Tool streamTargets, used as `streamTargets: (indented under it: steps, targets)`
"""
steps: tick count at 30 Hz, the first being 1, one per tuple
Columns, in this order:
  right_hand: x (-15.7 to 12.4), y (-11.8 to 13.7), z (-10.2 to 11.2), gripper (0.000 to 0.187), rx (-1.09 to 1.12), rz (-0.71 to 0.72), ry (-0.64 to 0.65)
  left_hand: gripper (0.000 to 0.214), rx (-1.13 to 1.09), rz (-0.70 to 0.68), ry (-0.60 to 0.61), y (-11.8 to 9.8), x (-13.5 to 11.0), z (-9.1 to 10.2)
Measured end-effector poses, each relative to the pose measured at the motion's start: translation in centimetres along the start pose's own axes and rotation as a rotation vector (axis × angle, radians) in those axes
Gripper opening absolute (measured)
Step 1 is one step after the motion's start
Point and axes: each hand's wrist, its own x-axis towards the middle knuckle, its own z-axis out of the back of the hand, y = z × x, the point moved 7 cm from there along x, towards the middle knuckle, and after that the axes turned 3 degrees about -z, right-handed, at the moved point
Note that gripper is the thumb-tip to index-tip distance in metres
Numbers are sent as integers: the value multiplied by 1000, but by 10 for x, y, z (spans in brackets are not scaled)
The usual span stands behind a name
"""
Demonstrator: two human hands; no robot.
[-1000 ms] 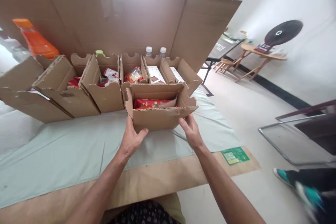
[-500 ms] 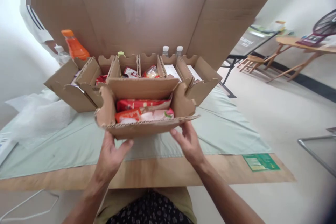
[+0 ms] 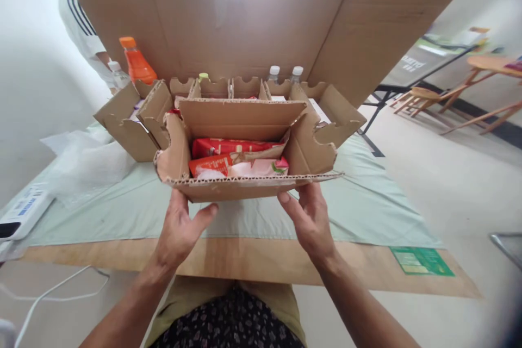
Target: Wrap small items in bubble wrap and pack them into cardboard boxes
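Observation:
Between both hands I hold an open cardboard box (image 3: 244, 190), raised above the table and tilted so its inside faces me. In it lie a red packet (image 3: 232, 146), an orange-red packet (image 3: 210, 165) and a pink packet (image 3: 259, 168). My left hand (image 3: 183, 225) supports the box's lower left, thumb out along its underside. At the lower right, my right hand (image 3: 312, 217) grips it the same way; the fingertips of both hands are hidden under the box. Behind it stands a row of similar cardboard boxes (image 3: 340, 111) with goods inside.
A tall cardboard panel (image 3: 253, 22) stands behind the row, with an orange bottle (image 3: 138, 62) and white-capped bottles (image 3: 274, 73) before it. Crumpled clear plastic (image 3: 98, 160) and a white device (image 3: 26, 209) lie left on the green cloth (image 3: 367, 201). A person's sleeve (image 3: 79, 16) shows at back left.
The held box looks larger and nearer, and it now covers more of the row behind. My view has shifted left, bringing the white device further into sight. Both hands keep their grip.

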Motion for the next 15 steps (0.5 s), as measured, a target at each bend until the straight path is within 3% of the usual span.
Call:
streamTargets:
  steps: [3, 5, 7, 11, 15]
  targets:
    - [-8, -7, 22, 46, -48, -15, -79, 78, -31, -32, 45, -5, 10, -24]
    - [-37, -18, 48, 40, -145, -53, -186, 72, -18, 57, 114, 7, -5, -44]
    - [-72, -32, 58, 40, -224, -103, -190, 66, -5, 181, 145, 28, -29, -51]
    - [-112, -60, 38, 42, -241, -163, -32, 67, 62, 304, 53, 64, -60, -19]
    - [-104, -78, 35, 35, -261, -128, 61, 67, 184, 351, 87, 73, -67, 10]
